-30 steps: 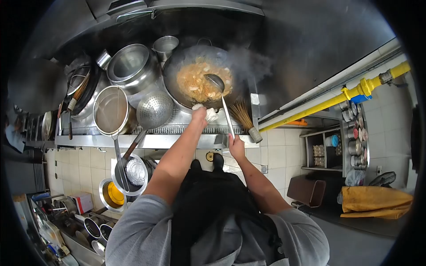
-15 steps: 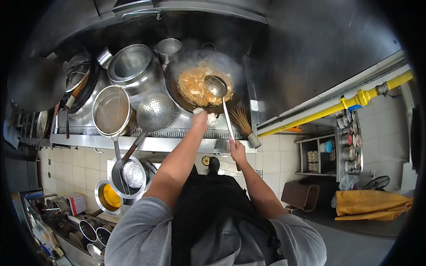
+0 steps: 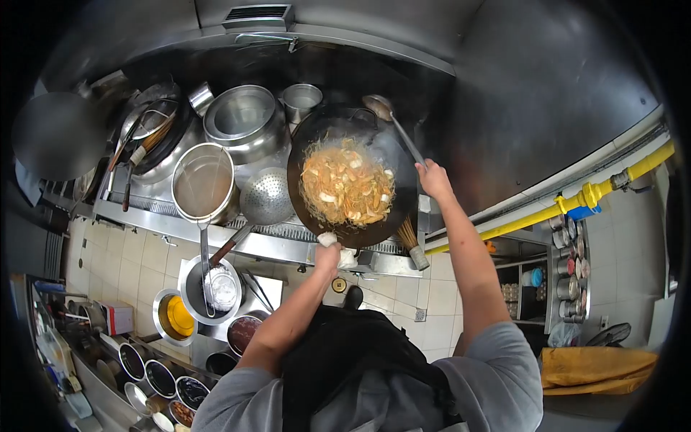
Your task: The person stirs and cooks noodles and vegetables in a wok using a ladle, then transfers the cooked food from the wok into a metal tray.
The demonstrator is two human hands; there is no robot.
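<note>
My left hand (image 3: 329,258) is closed on a folded white cloth (image 3: 345,257) at the near edge of a dark wok (image 3: 405,169). The cloth covers whatever part of the wok it wraps. Inside the wok lies a steaming orange-brown heap of thin noodle-like strands (image 3: 345,183) with pale pieces. My right hand (image 3: 433,179) grips the handle of a metal ladle (image 3: 409,139). The ladle's bowl is up beyond the far right rim, apart from the food. A bamboo wok brush (image 3: 412,245) lies by the wok's right side.
Left of the wok are a perforated skimmer (image 3: 268,196), a pot with a strainer (image 3: 204,186), and a wide steel pot (image 3: 243,115). Below the stove edge stand a steel bowl (image 3: 193,288) and a pan of yellow liquid (image 3: 178,317). A yellow pipe (image 3: 547,214) runs along the right.
The ladle has left the food and swung up to the wok's far right, my right hand moving up with it. The wok, held at the cloth, has come nearer to me.
</note>
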